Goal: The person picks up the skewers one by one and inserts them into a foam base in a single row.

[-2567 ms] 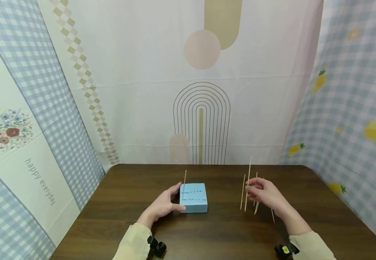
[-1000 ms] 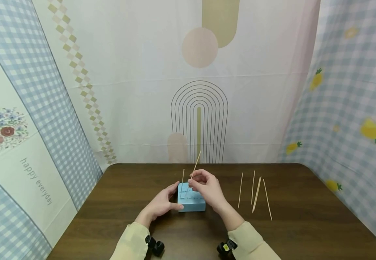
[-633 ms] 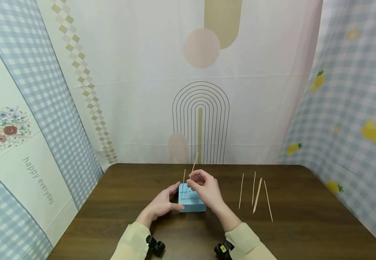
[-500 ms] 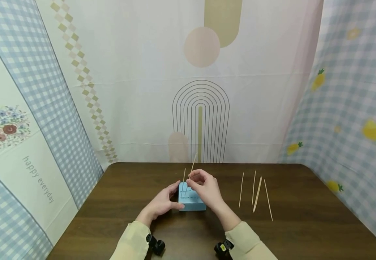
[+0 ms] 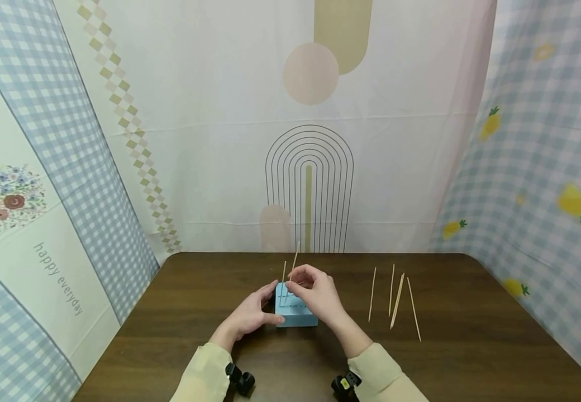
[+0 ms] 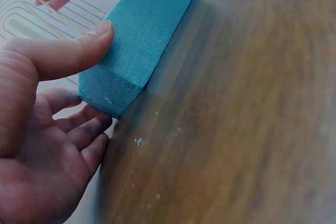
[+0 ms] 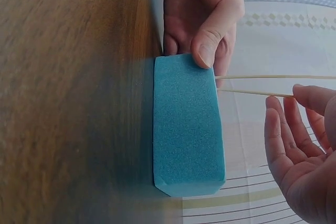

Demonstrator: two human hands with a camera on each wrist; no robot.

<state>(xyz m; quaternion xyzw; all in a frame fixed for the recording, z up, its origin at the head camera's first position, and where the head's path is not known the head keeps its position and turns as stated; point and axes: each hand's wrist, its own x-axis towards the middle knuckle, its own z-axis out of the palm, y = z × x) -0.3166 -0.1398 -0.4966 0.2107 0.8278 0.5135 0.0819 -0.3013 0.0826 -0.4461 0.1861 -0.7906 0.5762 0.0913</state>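
A light-blue foam block [image 5: 297, 320] lies on the table. My left hand [image 5: 248, 316] grips its left side, thumb at the front and fingers behind; the left wrist view shows the thumb pressed on the foam [image 6: 142, 30]. One thin bamboo skewer [image 5: 284, 272] stands upright near the block's left edge. Just right of it, my right hand [image 5: 319, 293] pinches a second skewer [image 5: 296, 255] between thumb and fingertips, tilted slightly right. In the right wrist view, the pinched skewer's [image 7: 252, 93] lower end meets the block's top; how deep it sits cannot be seen.
Several loose skewers [image 5: 397, 301] lie on the dark wooden table [image 5: 471, 335] to the right of the block. Small blue foam crumbs [image 6: 138, 141] dot the wood in the left wrist view. Patterned cloths [image 5: 220, 167] hang behind and at both sides.
My right hand has carried a skewer from the loose ones at right over to the block. Lately the skewer has dropped slightly and become more upright. My left hand stays on the block.
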